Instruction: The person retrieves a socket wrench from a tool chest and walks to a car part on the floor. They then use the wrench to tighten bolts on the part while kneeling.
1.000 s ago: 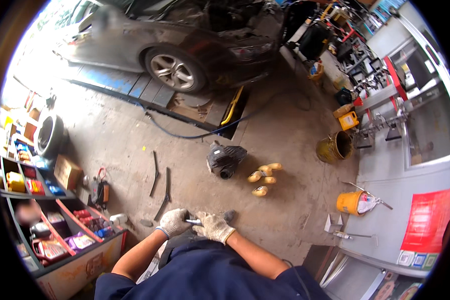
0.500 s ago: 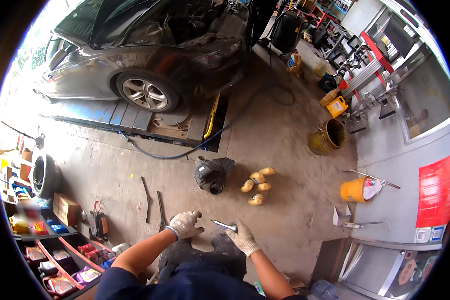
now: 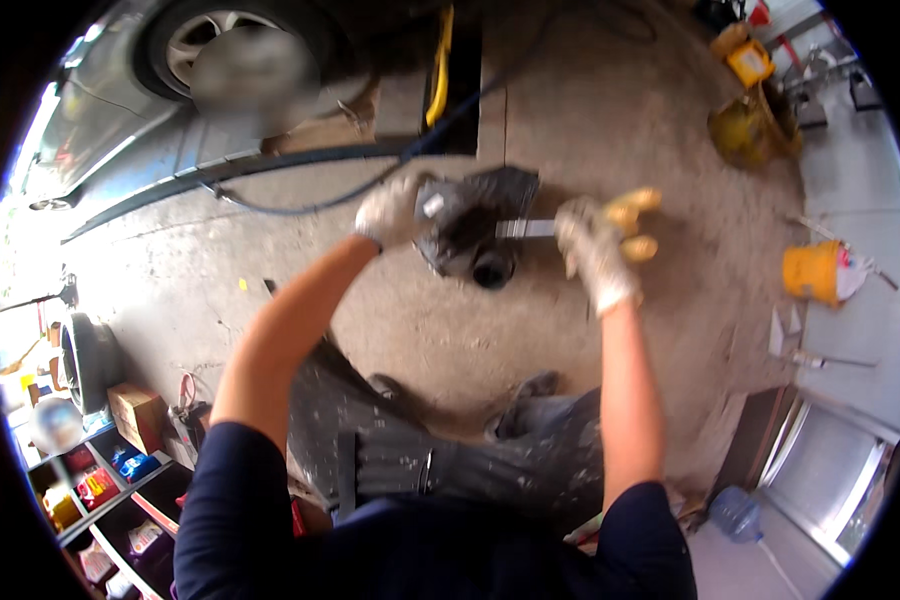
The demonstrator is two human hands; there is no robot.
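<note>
A black plastic housing (image 3: 455, 225), resembling a car's air filter box, with a round dark outlet, is on the concrete floor in front of me. My left hand (image 3: 390, 212), in a pale knit glove, is closed at its left edge; blur softens the fingers and some are hidden. In my gloved right hand (image 3: 588, 245) is a silver metal hand tool (image 3: 526, 229), pointing left at the housing's right side. Its exact kind is blurred. Just beyond that hand lie several yellow rounded pieces (image 3: 642, 203), partly covered by it.
A car wheel (image 3: 205, 45) stands on a lift platform at the far left, with a dark hose (image 3: 320, 208) along it. At right are a dirty yellow bucket (image 3: 745, 135) and an orange bucket (image 3: 810, 272). A shelf of bottles (image 3: 95, 490) and a tire (image 3: 85, 360) stand left.
Both hands have reached forward from near my lap to the housing, the left closing at its edge. The tool has come along in my right hand. The view has shifted and leaned closer.
</note>
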